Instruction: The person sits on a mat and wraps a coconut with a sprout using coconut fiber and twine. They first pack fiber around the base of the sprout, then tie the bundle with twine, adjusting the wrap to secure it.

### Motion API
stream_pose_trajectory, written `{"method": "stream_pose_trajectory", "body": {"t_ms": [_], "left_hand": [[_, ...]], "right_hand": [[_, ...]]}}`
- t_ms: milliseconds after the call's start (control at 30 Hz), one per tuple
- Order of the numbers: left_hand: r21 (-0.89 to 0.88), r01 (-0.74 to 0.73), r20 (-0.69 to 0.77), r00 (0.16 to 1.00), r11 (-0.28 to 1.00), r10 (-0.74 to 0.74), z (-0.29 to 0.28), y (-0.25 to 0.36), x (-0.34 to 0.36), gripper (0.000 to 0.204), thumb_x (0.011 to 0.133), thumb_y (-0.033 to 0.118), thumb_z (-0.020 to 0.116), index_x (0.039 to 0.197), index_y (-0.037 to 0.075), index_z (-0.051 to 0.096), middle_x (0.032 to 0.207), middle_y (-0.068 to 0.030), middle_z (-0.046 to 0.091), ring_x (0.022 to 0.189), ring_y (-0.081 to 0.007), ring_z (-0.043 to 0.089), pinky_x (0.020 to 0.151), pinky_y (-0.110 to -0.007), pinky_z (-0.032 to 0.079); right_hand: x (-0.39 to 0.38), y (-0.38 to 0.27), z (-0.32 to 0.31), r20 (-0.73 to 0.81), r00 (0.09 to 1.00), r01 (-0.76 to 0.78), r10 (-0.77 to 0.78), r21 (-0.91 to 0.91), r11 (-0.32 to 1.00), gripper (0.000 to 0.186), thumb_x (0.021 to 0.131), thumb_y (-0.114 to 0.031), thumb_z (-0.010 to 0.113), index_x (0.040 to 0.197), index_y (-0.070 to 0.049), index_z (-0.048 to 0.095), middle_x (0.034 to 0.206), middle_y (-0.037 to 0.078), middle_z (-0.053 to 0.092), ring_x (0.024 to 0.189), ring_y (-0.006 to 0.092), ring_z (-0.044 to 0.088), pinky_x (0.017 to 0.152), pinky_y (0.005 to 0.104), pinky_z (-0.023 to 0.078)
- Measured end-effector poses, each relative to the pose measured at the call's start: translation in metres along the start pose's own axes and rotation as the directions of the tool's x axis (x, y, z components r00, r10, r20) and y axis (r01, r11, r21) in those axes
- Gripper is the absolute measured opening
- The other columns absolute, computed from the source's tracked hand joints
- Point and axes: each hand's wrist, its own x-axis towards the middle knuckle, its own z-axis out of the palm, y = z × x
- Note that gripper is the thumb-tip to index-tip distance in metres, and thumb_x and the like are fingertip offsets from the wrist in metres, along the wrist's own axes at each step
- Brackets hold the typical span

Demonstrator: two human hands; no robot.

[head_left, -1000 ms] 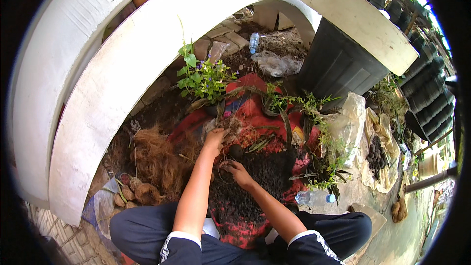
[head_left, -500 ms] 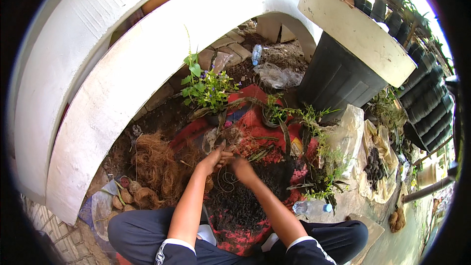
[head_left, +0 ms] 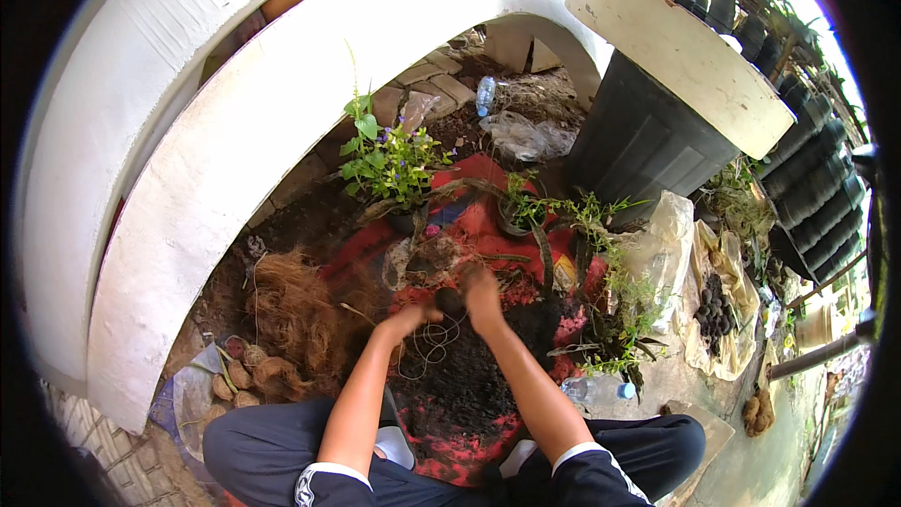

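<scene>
A dark round ball, apparently of soil (head_left: 450,300), sits between my two hands over the red sheet (head_left: 460,446). My left hand (head_left: 410,321) is closed at the ball's lower left side, its fingertips against it. On the ball's other side my right hand (head_left: 482,299) is raised, smeared by motion, so its fingers cannot be made out. Loose loops of thin pale string (head_left: 434,345) hang below the ball, near my left fingers. Beneath both hands spreads a heap of black soil (head_left: 469,380).
Brown coconut fibre (head_left: 296,319) is piled at left, beside several husk pieces (head_left: 272,376). Potted flowering plants (head_left: 399,164) stand at the far side. A clear bottle (head_left: 596,390) lies by my right knee. A black bin (head_left: 648,141) and a white arch (head_left: 282,103) rise beyond.
My hands have moved apart, the right one shifting up and right. The dark ball now shows between them, and the string loops hang more openly.
</scene>
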Motion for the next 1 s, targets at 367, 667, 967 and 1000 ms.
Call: {"method": "stream_pose_trajectory", "body": {"t_ms": [367, 667, 967, 1000], "left_hand": [[0.416, -0.172, 0.282, 0.958, 0.893, 0.053, -0.005, 0.023, -0.012, 0.031, 0.095, 0.031, 0.047, 0.102, 0.007, 0.065, 0.089, -0.0089, 0.066, 0.079, -0.0154, 0.058, 0.066, -0.037, 0.045], [-0.473, -0.100, 0.057, 0.988, 0.875, 0.143, -0.002, 0.012, -0.008, 0.059, 0.093, 0.060, 0.034, 0.124, 0.015, 0.056, 0.125, -0.0082, 0.056, 0.121, -0.0218, 0.048, 0.103, -0.051, 0.028], [0.298, -0.097, 0.458, 0.887, 0.950, -0.053, 0.000, 0.025, -0.022, 0.031, 0.091, 0.035, 0.057, 0.109, 0.012, 0.068, 0.087, -0.0032, 0.065, 0.080, -0.0113, 0.059, 0.070, -0.030, 0.051], [0.416, -0.119, 0.291, 0.957, 0.902, -0.007, 0.003, 0.019, -0.020, 0.039, 0.090, 0.042, 0.056, 0.113, 0.011, 0.065, 0.093, -0.0057, 0.066, 0.087, -0.0148, 0.060, 0.077, -0.033, 0.050]], "right_hand": [[-0.023, 0.028, 0.017, 0.165, 0.927, -0.375, 0.337, 0.449, 0.811, 0.029, 0.094, -0.020, 0.041, 0.113, -0.007, 0.058, 0.110, 0.010, 0.057, 0.104, 0.0264, 0.054, 0.088, 0.0406, 0.043], [-0.062, 0.043, 0.020, 0.833, 0.552, 0.555, 0.028, -0.392, 0.734, 0.028, 0.084, -0.010, 0.045, 0.106, 0.001, 0.058, 0.107, 0.022, 0.059, 0.101, 0.0348, 0.056, 0.088, 0.0423, 0.043], [-0.013, 0.010, -0.002, 0.204, 0.943, -0.334, 0.264, 0.554, 0.762, 0.032, 0.096, -0.021, 0.036, 0.113, -0.004, 0.056, 0.101, 0.015, 0.061, 0.095, 0.0270, 0.058, 0.087, 0.0386, 0.044], [-0.006, 0.002, -0.006, 0.101, 0.963, -0.265, 0.248, 0.499, 0.825, 0.030, 0.095, -0.019, 0.037, 0.111, -0.003, 0.057, 0.096, 0.013, 0.062, 0.089, 0.0259, 0.059, 0.081, 0.0386, 0.045]]}}
